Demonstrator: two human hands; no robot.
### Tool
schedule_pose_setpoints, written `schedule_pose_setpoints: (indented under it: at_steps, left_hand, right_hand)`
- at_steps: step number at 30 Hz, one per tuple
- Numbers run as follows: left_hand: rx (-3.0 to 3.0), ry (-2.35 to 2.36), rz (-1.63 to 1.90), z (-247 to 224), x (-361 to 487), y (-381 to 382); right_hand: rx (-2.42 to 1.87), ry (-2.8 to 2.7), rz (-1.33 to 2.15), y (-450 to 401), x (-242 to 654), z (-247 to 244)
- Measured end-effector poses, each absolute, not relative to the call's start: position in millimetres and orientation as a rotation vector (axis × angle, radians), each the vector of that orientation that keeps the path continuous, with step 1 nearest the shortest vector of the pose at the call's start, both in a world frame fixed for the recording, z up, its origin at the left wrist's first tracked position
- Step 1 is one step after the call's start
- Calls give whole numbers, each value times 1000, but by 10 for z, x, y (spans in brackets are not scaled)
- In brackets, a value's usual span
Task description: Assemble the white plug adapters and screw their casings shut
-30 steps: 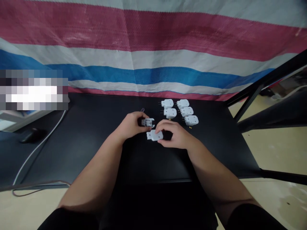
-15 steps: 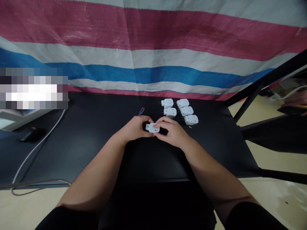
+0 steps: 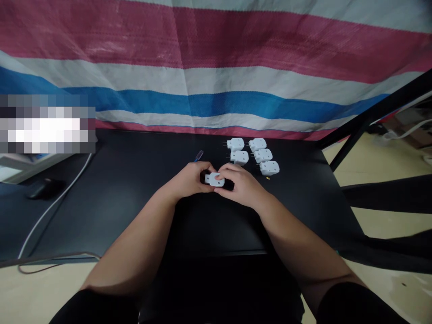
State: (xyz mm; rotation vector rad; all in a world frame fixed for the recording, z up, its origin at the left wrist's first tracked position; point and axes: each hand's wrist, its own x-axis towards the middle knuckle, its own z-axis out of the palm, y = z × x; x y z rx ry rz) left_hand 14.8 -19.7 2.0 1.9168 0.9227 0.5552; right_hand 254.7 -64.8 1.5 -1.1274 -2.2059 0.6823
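Between my two hands is a small white plastic housing with dark holes in its top face, held just over the dark desk. My left hand is closed round its left end, fingers at the far side and thumb at the near side. My right hand grips the right end, one fingertip pressed on the top face. Beyond my right hand, similar white housings with thin metal pins pointing left lie in two columns, among them a front right one and a back left one.
A screwdriver with a clear handle lies behind my left hand. A tiny brass-coloured part rests near the front right housing. At the left are a black mouse and a pale cable. A black metal frame rises at the right.
Both hands stay almost in place on the white housing, with slight finger shifts. At the right edge, another person's hand has gone from view and dark-clothed legs have shifted.
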Motion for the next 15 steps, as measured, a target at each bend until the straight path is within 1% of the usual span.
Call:
schedule_pose_setpoints:
  at_steps: [3,6,10,13,15]
  left_hand:
    - [1856,881,526,29,150,-206]
    - [1837,862,547,48,122,-191]
    - [1998,1038,762,44,64,-127]
    - [2024,1166,907,45,56,-111]
    - [1992,1151,947,63,68,-125]
  right_hand:
    - [-1064,-2271,651,-627,2639,42]
    - [-1071,-2222,532,-602,2837,115]
    - [-1171,-2137,374,-567,3092,205]
    - [-1196,-2123,364,-555,3135,216]
    - [-1154,-2114,374,-562,3082,202]
